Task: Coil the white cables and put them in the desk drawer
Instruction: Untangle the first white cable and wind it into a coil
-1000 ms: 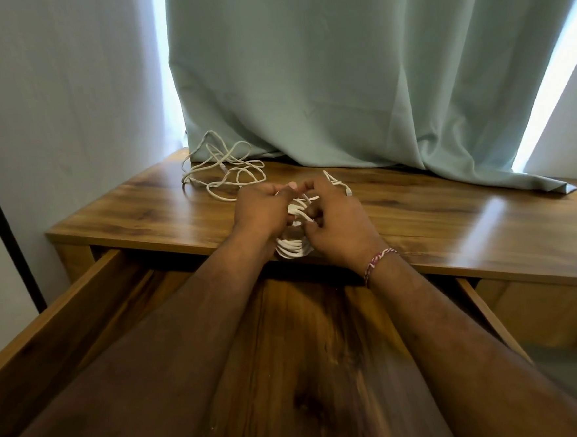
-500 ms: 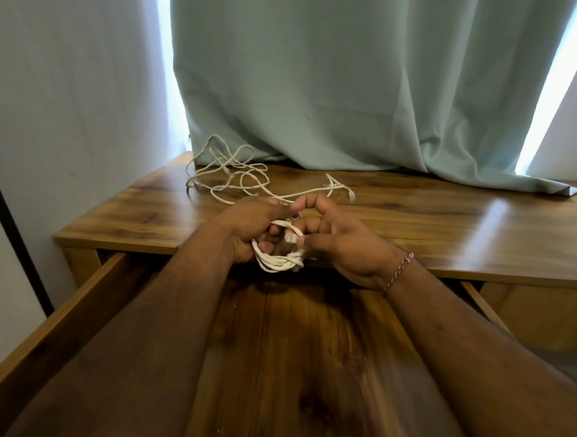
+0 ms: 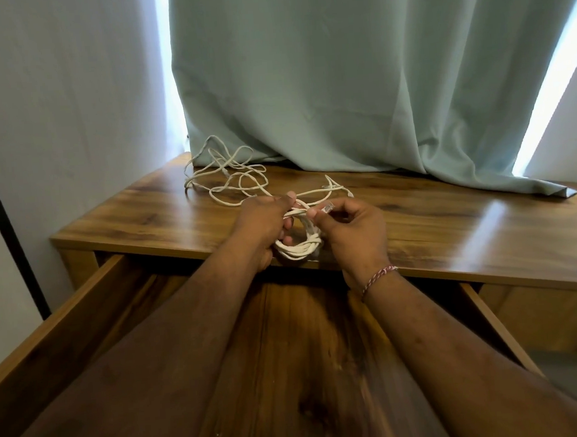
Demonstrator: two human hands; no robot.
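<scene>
One coiled white cable [image 3: 297, 243] is nearly finished, held above the bench's front edge: left hand [image 3: 263, 223] grips the loops, right hand [image 3: 349, 227] pinches its clear plug end. Second loose white cable [image 3: 224, 175] lies tangled at the bench's back-left corner. Open wooden drawer [image 3: 59, 330] holds nothing visible.

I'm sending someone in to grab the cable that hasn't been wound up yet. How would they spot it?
Start at the wooden desk under the pale green curtain. At its far left corner, by the curtain's hem, lies the loose white cable, sprawled in open tangled loops. Unlike the coiled white cable gripped by the left hand and right hand, no hand holds its loops.
</scene>
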